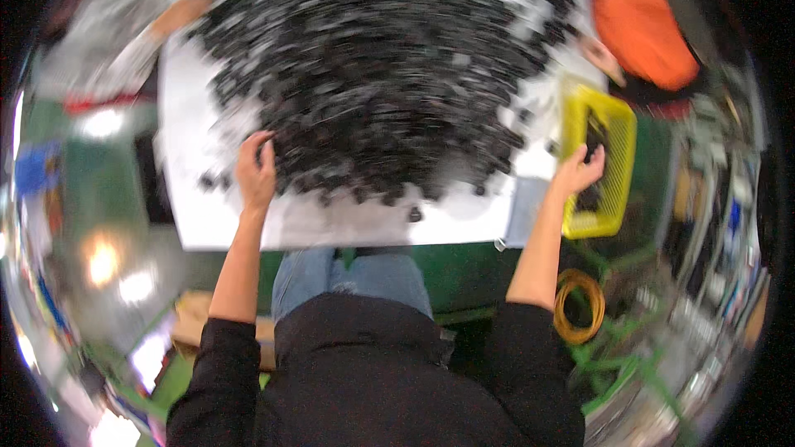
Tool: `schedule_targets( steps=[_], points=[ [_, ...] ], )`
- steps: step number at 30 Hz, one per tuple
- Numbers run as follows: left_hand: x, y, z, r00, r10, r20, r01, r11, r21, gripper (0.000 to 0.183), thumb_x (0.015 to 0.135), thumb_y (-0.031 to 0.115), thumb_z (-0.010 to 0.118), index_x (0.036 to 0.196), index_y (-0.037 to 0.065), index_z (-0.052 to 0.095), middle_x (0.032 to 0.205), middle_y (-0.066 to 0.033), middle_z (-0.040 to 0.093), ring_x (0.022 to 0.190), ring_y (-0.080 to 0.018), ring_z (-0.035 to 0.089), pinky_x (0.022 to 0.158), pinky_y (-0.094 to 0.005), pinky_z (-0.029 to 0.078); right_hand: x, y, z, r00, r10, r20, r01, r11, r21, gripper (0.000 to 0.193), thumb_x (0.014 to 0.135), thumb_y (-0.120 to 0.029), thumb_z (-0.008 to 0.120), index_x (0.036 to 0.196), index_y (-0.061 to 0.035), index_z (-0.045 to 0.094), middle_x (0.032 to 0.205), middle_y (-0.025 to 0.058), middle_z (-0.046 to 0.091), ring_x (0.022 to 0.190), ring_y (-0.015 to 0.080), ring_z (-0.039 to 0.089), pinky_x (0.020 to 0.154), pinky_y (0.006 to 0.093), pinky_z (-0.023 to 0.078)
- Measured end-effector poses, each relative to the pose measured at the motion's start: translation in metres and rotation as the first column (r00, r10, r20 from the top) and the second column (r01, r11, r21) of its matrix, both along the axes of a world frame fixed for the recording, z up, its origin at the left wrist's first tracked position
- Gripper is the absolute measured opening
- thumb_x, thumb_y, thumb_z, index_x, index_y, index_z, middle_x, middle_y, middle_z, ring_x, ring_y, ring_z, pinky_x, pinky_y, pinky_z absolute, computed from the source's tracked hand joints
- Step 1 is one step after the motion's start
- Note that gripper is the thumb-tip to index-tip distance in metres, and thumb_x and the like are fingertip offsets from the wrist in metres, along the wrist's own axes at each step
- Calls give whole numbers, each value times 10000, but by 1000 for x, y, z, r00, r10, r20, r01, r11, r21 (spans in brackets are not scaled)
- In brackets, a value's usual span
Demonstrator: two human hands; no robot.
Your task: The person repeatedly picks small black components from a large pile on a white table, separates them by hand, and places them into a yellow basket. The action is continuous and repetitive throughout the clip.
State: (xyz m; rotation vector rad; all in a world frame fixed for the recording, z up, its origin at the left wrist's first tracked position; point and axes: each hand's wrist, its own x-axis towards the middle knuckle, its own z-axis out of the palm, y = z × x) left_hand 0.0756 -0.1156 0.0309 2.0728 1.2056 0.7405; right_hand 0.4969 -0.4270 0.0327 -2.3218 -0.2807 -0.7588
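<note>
A broad heap of small black parts (pixel 389 74) covers most of the white tabletop (pixel 215 228). The frame is smeared, so the shape of a single part cannot be told. My left hand (pixel 256 172) is at the heap's near left edge, thumb and forefinger curled toward each other around something dark. Over on the right, my right hand (pixel 580 172) reaches over the near side of a yellow plastic basket (pixel 615 199), fingers spread and nothing visible in them. Some black parts lie inside that basket, partly hidden by the hand.
Another person's hand (pixel 182 12) touches the heap at the far left. A person in orange (pixel 642 29) has hands by the far right edge. A grey-blue flat piece (pixel 524 209) lies beside the basket. Below the table is a coiled yellow hose (pixel 579 306).
</note>
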Motion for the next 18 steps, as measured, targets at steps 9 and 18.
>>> schedule_targets(
  steps=[9, 18],
  points=[
    [-178, 25, -53, 811, 550, -201, -559, 829, 15, 305, 740, 87, 615, 1035, 51, 547, 1028, -110, 551, 1031, -285, 465, 894, -372, 368, -323, 221, -4, 71, 944, -322, -987, 113, 115, 332, 749, -26, 576, 1073, -74, 524, 1015, 112, 541, 922, 298, 527, 789, 377, 444],
    [-193, 71, -69, 912, 294, -288, -333, 938, -97, 435, 643, 125, 713, 1032, 71, 526, 1005, -128, 483, 984, -313, 475, 827, -384, 418, -495, 345, -65, 190, 650, -736, -978, 62, -197, 342, 720, -114, 653, 1024, -126, 497, 913, 92, 556, 883, 297, 558, 707, 397, 473]
  ],
)
